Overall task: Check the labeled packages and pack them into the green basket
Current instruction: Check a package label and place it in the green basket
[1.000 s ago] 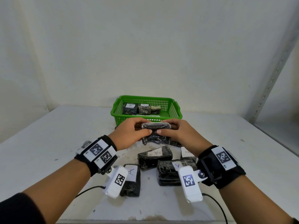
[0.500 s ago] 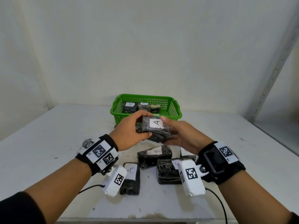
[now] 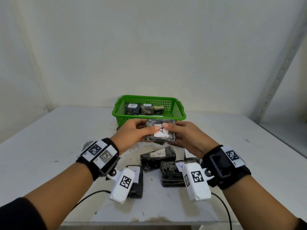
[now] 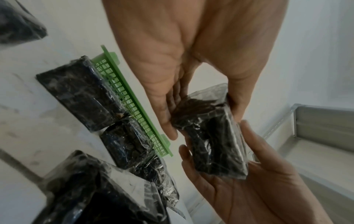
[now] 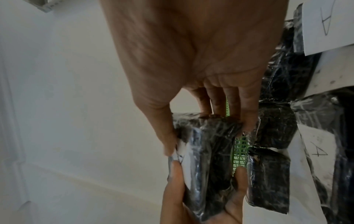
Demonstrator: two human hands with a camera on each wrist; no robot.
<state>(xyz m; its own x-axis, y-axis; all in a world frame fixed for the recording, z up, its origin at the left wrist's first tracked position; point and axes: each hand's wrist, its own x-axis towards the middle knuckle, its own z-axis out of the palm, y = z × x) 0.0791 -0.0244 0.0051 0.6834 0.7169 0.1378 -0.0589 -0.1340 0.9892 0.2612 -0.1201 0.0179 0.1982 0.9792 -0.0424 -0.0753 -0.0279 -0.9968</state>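
Both hands (image 3: 132, 133) (image 3: 187, 138) pinch package (image 3: 167, 138), label up, crosswise.

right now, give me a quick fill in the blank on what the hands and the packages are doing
1. The left hand and the right hand grip one wrapped package, so it is held by ____ hands.
2. The basket behind the held package is ____ in colour.
3. The leftmost package in the basket bears the letter ____.

Missing words: both; green; B
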